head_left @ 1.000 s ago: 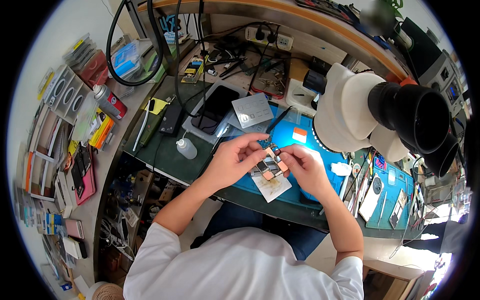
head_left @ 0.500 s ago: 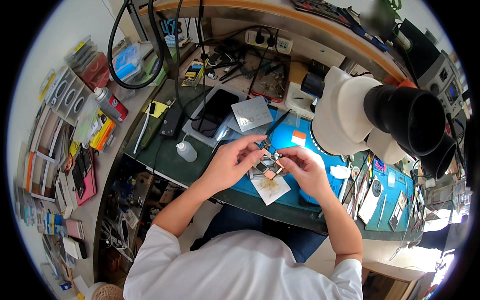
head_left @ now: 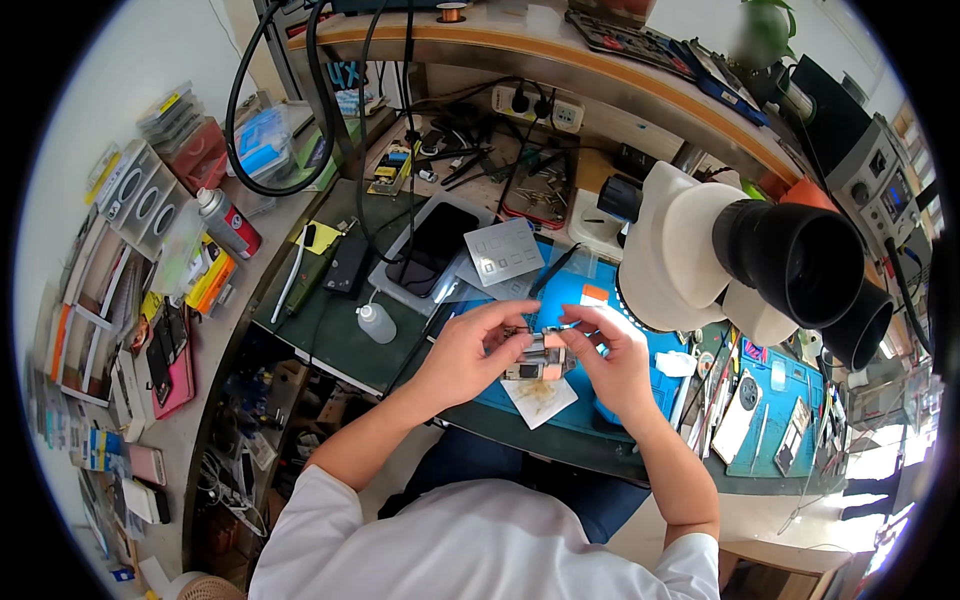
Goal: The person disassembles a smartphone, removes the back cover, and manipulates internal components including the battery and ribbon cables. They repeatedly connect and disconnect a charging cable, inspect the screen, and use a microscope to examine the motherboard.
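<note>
Between my two hands is a small phone circuit board (head_left: pixel 545 357) with silver shields and copper-coloured patches. My left hand (head_left: pixel 468 352) pinches its left side with thumb and forefinger. On the other side, the fingers of my right hand (head_left: pixel 612 355) close on its upper right edge; the fingertips partly cover the board. A stained white cloth (head_left: pixel 540 403) lies on the bench just below it. Beyond my fingers are the blue work mat (head_left: pixel 565 285) and a metal stencil plate (head_left: pixel 503 251) with square openings.
A white microscope (head_left: pixel 668 250) with black eyepieces leans over the right side. To the left stand a small white bottle (head_left: pixel 376 323) and a clear tray holding a dark phone (head_left: pixel 440 240). Tweezers and phone parts, including a phone back (head_left: pixel 738 415), lie at right. Black cables (head_left: pixel 408 130) hang ahead.
The board has turned from a slanted position to nearly level, and both hands sit slightly lower in the picture. The whole view has shifted a little, showing more of the upper shelf.
</note>
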Demonstrator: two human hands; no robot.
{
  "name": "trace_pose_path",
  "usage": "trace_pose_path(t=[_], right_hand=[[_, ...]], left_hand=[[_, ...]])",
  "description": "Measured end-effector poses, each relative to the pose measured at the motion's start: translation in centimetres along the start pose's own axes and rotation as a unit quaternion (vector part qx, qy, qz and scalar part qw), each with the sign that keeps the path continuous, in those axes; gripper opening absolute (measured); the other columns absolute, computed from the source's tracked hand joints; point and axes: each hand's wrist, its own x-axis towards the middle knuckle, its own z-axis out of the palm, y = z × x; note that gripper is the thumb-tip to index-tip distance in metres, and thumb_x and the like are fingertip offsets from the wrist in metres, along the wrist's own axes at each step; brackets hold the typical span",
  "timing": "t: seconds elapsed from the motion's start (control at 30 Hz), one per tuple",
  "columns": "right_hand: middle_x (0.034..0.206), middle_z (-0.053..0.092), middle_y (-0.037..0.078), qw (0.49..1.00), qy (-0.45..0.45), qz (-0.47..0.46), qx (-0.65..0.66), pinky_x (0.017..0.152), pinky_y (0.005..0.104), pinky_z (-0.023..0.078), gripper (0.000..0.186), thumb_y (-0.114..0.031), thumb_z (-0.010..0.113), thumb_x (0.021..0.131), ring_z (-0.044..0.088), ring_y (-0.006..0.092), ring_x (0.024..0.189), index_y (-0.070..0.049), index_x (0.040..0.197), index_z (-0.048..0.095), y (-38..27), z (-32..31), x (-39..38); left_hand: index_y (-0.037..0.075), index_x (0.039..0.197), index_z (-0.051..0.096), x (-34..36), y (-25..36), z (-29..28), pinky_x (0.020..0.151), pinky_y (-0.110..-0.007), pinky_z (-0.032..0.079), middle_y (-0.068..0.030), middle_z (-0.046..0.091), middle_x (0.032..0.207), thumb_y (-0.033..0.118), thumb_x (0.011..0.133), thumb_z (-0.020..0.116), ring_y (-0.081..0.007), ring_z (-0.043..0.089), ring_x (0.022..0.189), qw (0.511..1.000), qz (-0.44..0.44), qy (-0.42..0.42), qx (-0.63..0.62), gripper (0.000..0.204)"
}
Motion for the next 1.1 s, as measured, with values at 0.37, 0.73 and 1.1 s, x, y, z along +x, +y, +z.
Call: trace_pose_path(t=[0.37, 0.73, 1.1], right_hand=[[0.129, 0.056, 0.016, 0.979, -0.074, -0.152, -0.115, 0.093, 0.0421, 0.051, 0.074, -0.016, 0.086, 0.067, 0.061, 0.0331, 0.108, -0.003, 0.133, 0.055, -1.7, 0.5, -0.6], [0.125, 0.057, 0.018, 0.96, -0.219, -0.16, -0.072, 0.088, 0.0408, 0.053, 0.088, -0.009, 0.081, 0.07, 0.061, 0.0338, 0.104, -0.004, 0.148, 0.039, -0.1, -0.6, 1.4], [0.125, 0.056, 0.018, 0.964, -0.217, -0.142, -0.05, 0.089, 0.0387, 0.053, 0.09, -0.008, 0.082, 0.07, 0.059, 0.0323, 0.103, 0.0, 0.148, 0.038, 0.7, -0.2, 1.4]], left_hand=[[0.003, 0.145, 0.04, -1.0, -0.4, 0.6, 0.083, -0.027, 0.055, -0.0067, 0.047, 0.106, -0.003, 0.091, 0.064, -0.0177, 0.063, 0.111, 0.988, -0.043, -0.008, -0.151, 0.059], [0.004, 0.151, 0.033, -2.0, 0.0, -0.3, 0.108, -0.046, 0.039, -0.0184, 0.05, 0.139, 0.02, 0.073, 0.085, -0.0385, 0.05, 0.126, 0.976, 0.08, -0.027, 0.202, 0.094], [0.003, 0.151, 0.031, -2.0, -1.4, -0.1, 0.108, -0.046, 0.039, -0.0205, 0.047, 0.142, 0.018, 0.073, 0.085, -0.0392, 0.048, 0.128, 0.975, 0.077, -0.032, 0.206, 0.096]])
